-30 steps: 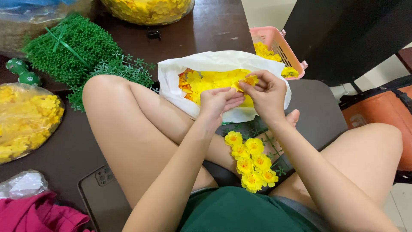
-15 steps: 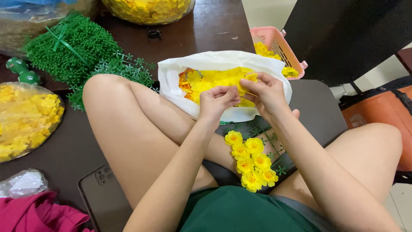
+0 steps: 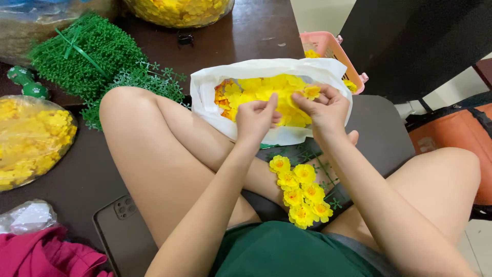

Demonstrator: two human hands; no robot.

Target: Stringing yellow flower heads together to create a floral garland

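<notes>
Picking yellow petals over the white bag at upper centre.
Right hand (image 3: 327, 109) pinches a yellow fabric flower (image 3: 310, 92); left hand (image 3: 254, 119) fingertips narrowly closed, contents unclear; best worked above the white bag (image 3: 205, 95).

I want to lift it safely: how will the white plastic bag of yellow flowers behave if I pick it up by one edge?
The white plastic bag looks thin and crumpled, so it would probably sag rather than hold its shape. Its mouth is wide open, so the loose yellow flowers could spill. They look like small fabric petals, so it is likely light.
</notes>
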